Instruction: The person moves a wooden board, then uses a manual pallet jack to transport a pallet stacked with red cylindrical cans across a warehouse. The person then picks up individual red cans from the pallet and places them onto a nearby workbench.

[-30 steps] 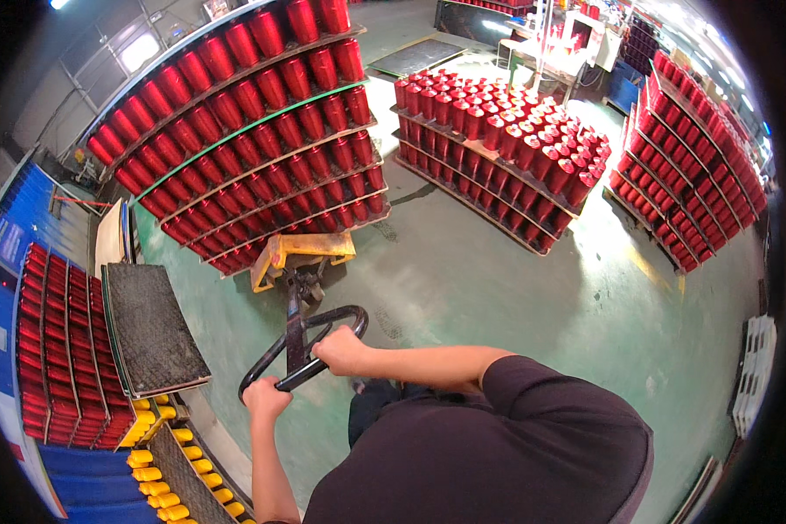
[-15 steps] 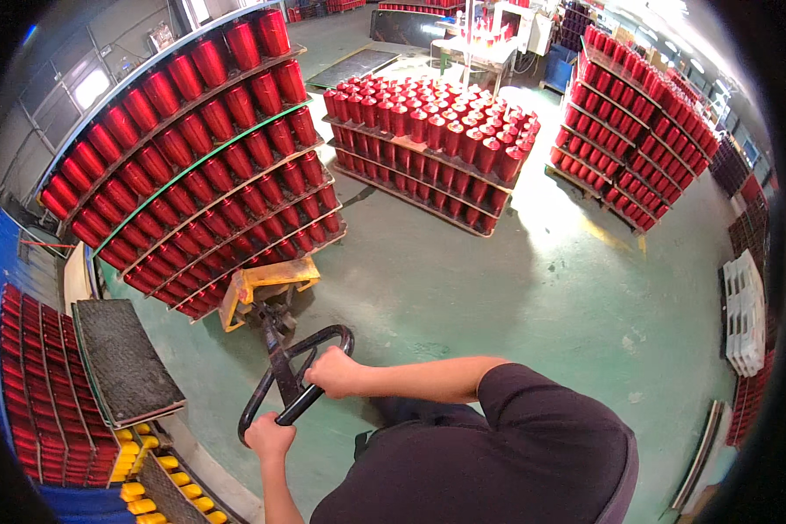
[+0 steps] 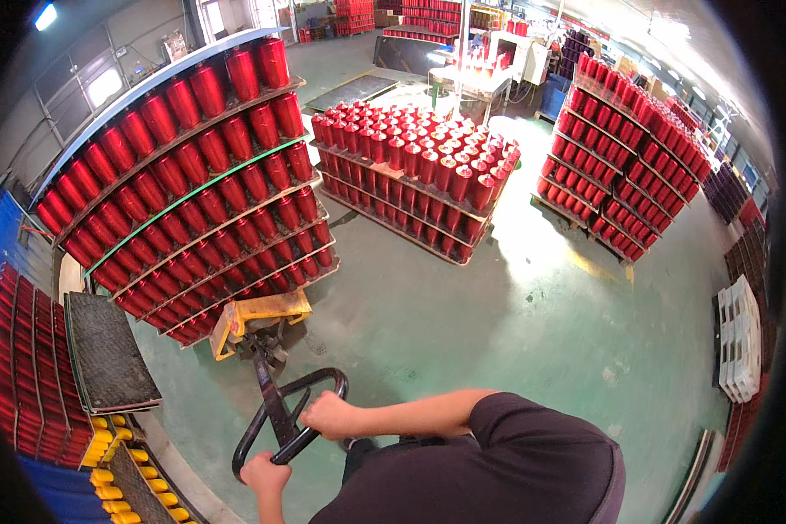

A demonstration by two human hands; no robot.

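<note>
**Loop handle (image 3: 297, 444) held before a tiered stack (image 3: 188, 179)**

Head view: the black handle is grasped by the left hand (image 3: 266, 474) and, farther forward, by the right hand (image 3: 330, 415). Ahead of both hands, the yellow pallet truck (image 3: 266, 307) is set against the stack of red canisters (image 3: 157, 118); its forks are hidden. Visible tiers are judged filled; stack and truck are not yet parted.

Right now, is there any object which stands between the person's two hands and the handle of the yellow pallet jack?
Nothing visible stands between them: the left hand and right hand grip the black handle directly. The yellow jack body and tall stack of red containers are beyond it.
</note>
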